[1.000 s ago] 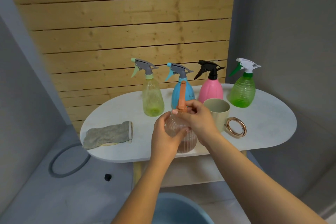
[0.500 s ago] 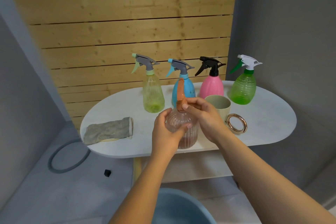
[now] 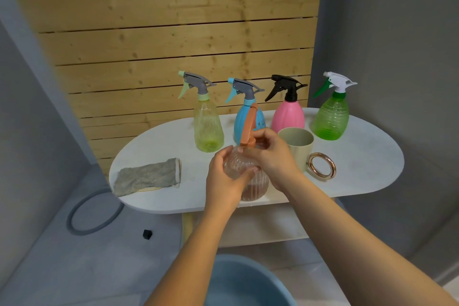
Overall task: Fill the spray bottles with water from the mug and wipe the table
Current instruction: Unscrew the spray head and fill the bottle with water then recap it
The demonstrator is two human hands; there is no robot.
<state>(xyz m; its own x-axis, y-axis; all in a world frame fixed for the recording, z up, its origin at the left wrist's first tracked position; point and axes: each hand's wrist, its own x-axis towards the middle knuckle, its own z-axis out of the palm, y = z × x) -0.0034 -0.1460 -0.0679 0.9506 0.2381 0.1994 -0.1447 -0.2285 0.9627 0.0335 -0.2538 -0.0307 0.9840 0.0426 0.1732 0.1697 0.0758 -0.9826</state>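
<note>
A ribbed clear-brown spray bottle (image 3: 255,186) stands near the front edge of the white oval table (image 3: 360,169). My left hand (image 3: 223,179) grips its body. My right hand (image 3: 270,154) curls round its orange spray head (image 3: 248,126) at the neck. A beige mug (image 3: 298,146) with a copper ring handle stands just right of my hands. Behind stand the yellow-green (image 3: 207,129), blue (image 3: 241,122), pink (image 3: 288,117) and green (image 3: 331,119) spray bottles. A grey cloth (image 3: 149,176) lies at the table's left end.
A wooden slat panel (image 3: 173,45) backs the table, with grey walls on both sides. A blue basin (image 3: 238,283) sits on the floor below me. A grey ring (image 3: 94,213) and a small black cube (image 3: 147,234) lie on the floor at left.
The orange spray head has turned a little under my right hand. My left hand keeps its hold on the bottle's body. The view has drifted slightly.
</note>
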